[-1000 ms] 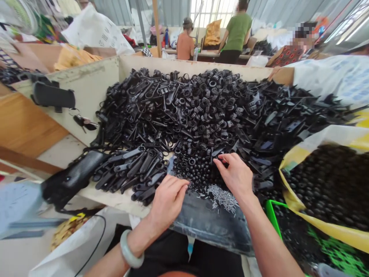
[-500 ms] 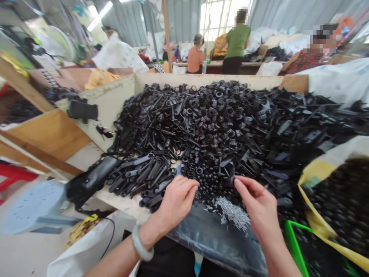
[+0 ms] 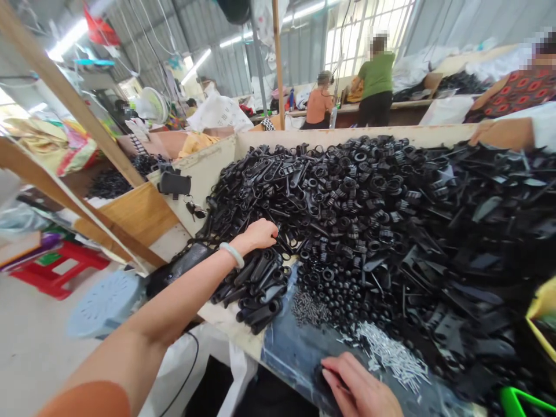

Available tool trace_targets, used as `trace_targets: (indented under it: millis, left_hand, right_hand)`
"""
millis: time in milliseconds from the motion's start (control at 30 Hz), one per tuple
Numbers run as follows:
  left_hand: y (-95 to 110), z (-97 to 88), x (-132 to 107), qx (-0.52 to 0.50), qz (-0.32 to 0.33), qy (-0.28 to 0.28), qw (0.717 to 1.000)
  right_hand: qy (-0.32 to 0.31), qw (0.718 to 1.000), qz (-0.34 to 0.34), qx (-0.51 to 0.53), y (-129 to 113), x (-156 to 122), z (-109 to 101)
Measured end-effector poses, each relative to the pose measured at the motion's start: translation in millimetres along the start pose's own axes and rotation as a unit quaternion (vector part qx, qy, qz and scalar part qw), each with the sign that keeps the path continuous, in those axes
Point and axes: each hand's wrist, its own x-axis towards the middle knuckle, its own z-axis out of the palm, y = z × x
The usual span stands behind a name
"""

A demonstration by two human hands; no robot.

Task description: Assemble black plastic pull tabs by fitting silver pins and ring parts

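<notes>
My left hand point(image 3: 259, 234), with a pale bangle point(image 3: 231, 255) on its wrist, reaches over the heap of black plastic parts point(image 3: 278, 179). Its fingers are curled closed at the edge of the heap; what they grip is hidden among the dark pieces. Below it lies a bunch of long black handle-like parts point(image 3: 256, 281). Close to the front edge, my right hand point(image 3: 362, 385) pinches a small dark plastic part point(image 3: 322, 377) over the dark mat point(image 3: 295, 344). Silver pins point(image 3: 393, 353) lie beside that hand. Small grey screw-like pieces point(image 3: 309, 308) and black beads point(image 3: 341, 289) are piled behind.
A pale board wall point(image 3: 347, 136) bounds the heap at the back. To the right are a yellow-edged bag point(image 3: 541, 315) and a green bin point(image 3: 521, 402). A blue stool point(image 3: 106, 304) and a red stool point(image 3: 61, 269) stand at left. Several people are farther back.
My left hand has moved forward from the front of the heap to the far side of the long parts. My right hand has come back to the mat. The view has swung left.
</notes>
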Motion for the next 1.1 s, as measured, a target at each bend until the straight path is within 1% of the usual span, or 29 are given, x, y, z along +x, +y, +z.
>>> trace_targets:
  millis: [67, 100, 167, 233, 300, 333, 400, 433, 467, 500, 533, 567, 600, 633, 667, 700, 733, 800, 867, 933, 1033, 1100]
  left_hand:
    - [1, 2.7, 12, 0.004, 0.007, -0.031, 0.999]
    - [1, 2.2, 15, 0.003, 0.011, -0.037, 0.999]
    - [-1, -3.1, 17, -0.006, 0.021, -0.031, 0.999]
    - [-5, -12.9, 11, -0.028, 0.035, -0.004, 0.999]
    - [-4, -23.8, -7, -0.065, 0.052, 0.038, 0.996]
    - [-1, -27.6, -20, -0.086, 0.057, 0.061, 0.993]
    - [16, -27.9, -58, -0.144, 0.060, 0.092, 0.983]
    - [30, -23.1, -79, -0.257, 0.065, 0.075, 0.961]
    - [46, -14.6, -102, -0.369, 0.068, 0.037, 0.926]
    - [64, -2.9, -124, -0.461, 0.073, -0.033, 0.884]
    - [83, 11.3, -144, -0.544, 0.072, -0.102, 0.830]
    - [100, 26.6, -161, -0.612, 0.065, -0.152, 0.773]
    - [116, 41.8, -175, -0.667, 0.053, -0.176, 0.722]
    - [128, 55.9, -187, -0.708, 0.038, -0.193, 0.678]
    - [137, 67.9, -195, -0.745, 0.025, -0.194, 0.638]
    - [144, 77.3, -201, -0.773, 0.010, -0.192, 0.604]
    - [147, 84.0, -205, -0.793, -0.003, -0.190, 0.579]
    - [148, 90.6, -210, -0.814, -0.030, -0.192, 0.547]
    - [146, 91.3, -213, -0.827, -0.061, -0.201, 0.522]
    - [144, 90.6, -215, -0.843, -0.092, -0.206, 0.488]
    - [145, 92.6, -218, -0.868, -0.115, -0.213, 0.434]
    - [148, 96.1, -219, -0.877, -0.121, -0.213, 0.414]
  right_hand:
    - [0.003, 1.000, 0.013, 0.001, -7, 3, -2]
    - [0.003, 1.000, 0.026, 0.004, -12, 4, -4]
    - [0.005, 0.998, 0.064, 0.024, -23, 7, -9]
    - [0.019, 0.992, 0.110, 0.061, -34, 9, -17]
    - [0.057, 0.982, 0.149, 0.102, -42, 11, -25]
    - [0.083, 0.976, 0.162, 0.122, -46, 13, -29]
    - [0.137, 0.962, 0.178, 0.157, -54, 16, -38]
    - [0.158, 0.955, 0.182, 0.171, -58, 19, -41]
    - [0.173, 0.951, 0.182, 0.181, -62, 21, -44]
    - [0.181, 0.948, 0.180, 0.188, -66, 24, -46]
    - [0.184, 0.948, 0.176, 0.193, -69, 26, -48]
    - [0.181, 0.948, 0.172, 0.197, -72, 28, -49]
    - [0.175, 0.949, 0.168, 0.199, -75, 29, -50]
    - [0.169, 0.951, 0.166, 0.199, -77, 28, -50]
    - [0.163, 0.952, 0.166, 0.196, -78, 26, -51]
    - [0.161, 0.954, 0.168, 0.189, -78, 23, -51]
    - [0.164, 0.955, 0.171, 0.178, -78, 20, -51]
    - [0.178, 0.955, 0.184, 0.151, -76, 12, -52]
    - [0.195, 0.950, 0.201, 0.139, -73, 4, -53]
    - [0.204, 0.945, 0.211, 0.145, -72, 0, -53]
    - [0.200, 0.945, 0.200, 0.165, -73, -2, -51]
    - [0.186, 0.950, 0.181, 0.172, -76, -2, -48]
